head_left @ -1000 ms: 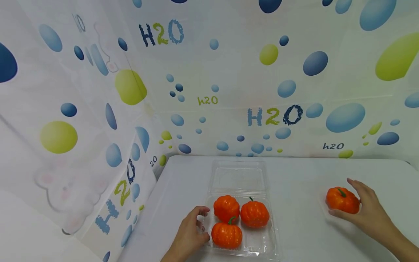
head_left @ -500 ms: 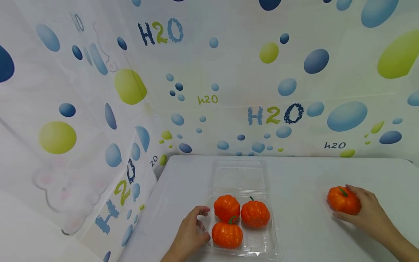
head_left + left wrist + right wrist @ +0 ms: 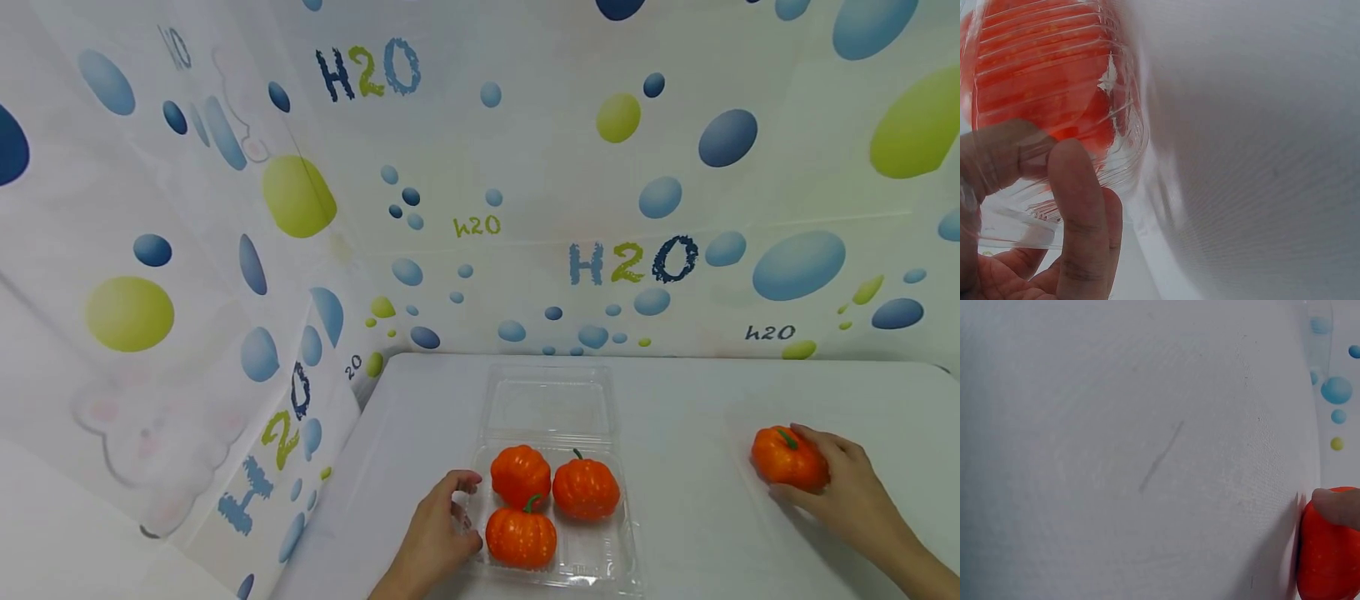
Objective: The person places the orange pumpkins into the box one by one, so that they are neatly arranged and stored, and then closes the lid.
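Note:
A clear plastic clamshell container (image 3: 596,554) lies with its lid folded back, and three small orange toy pumpkins (image 3: 585,489) sit in its base. My left hand (image 3: 435,533) holds the container's left side with bent fingers. Close up in the left wrist view, those fingers (image 3: 1079,212) lie against the ribbed plastic wall, with orange showing through. Far to the right, my right hand (image 3: 847,483) grips another orange pumpkin (image 3: 783,457) with a green stem, thumb in front and fingers behind. In the right wrist view the thumb presses on this pumpkin (image 3: 1329,562), low over or on the white surface.
The white tabletop (image 3: 690,500) stretches between the container and the right hand. A pale curtain (image 3: 525,150) printed with bubbles and H2O lettering rises at the back and left. The transparent lid (image 3: 547,404) lies flat behind the base.
My right fingers have closed around the pumpkin, from spread beside it to gripping it. The left hand and the container stay where they were. The head view tilts slightly.

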`<move>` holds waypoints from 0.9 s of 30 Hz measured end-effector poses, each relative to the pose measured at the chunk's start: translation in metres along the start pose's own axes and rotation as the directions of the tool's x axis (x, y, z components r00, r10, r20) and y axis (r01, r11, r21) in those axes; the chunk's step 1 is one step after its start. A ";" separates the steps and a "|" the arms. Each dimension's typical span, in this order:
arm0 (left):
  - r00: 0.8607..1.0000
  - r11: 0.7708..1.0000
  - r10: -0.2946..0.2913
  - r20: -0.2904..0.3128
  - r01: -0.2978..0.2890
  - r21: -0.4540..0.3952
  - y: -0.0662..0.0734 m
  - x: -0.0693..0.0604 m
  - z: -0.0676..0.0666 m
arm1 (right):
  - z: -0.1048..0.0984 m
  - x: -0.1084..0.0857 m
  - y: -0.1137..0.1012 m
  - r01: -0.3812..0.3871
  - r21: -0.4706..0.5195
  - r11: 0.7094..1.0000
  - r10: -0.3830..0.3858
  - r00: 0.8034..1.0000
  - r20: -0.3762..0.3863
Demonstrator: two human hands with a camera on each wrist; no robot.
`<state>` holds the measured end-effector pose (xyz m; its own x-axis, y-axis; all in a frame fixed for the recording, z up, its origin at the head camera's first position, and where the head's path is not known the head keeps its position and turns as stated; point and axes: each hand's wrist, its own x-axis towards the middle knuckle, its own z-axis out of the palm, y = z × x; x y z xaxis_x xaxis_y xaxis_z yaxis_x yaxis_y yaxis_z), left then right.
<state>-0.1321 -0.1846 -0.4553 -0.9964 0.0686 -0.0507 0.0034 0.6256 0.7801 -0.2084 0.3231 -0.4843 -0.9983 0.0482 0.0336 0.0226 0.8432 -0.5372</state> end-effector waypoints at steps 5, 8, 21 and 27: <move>1.000 1.000 0.000 -0.005 0.000 0.027 0.001 0.000 0.000 | 0.001 -0.002 0.000 0.004 0.005 1.000 -0.004 1.000 -0.011; 1.000 0.999 0.003 -0.006 -0.003 0.032 0.001 0.000 0.001 | 0.001 -0.004 0.000 0.010 0.010 1.000 -0.010 1.000 -0.013; 1.000 1.000 0.003 -0.005 -0.003 0.027 0.003 0.001 0.000 | -0.002 -0.013 -0.017 -0.062 0.263 0.963 0.023 0.988 0.152; 1.000 1.000 0.006 -0.003 -0.006 0.023 0.002 0.001 0.000 | 0.003 -0.023 -0.031 -0.049 0.331 0.942 -0.011 0.984 0.177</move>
<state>-0.1330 -0.1831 -0.4537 -0.9965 0.0704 -0.0441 0.0115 0.6428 0.7659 -0.1867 0.2942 -0.4712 -0.9923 -0.0565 -0.1099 0.0521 0.6150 -0.7868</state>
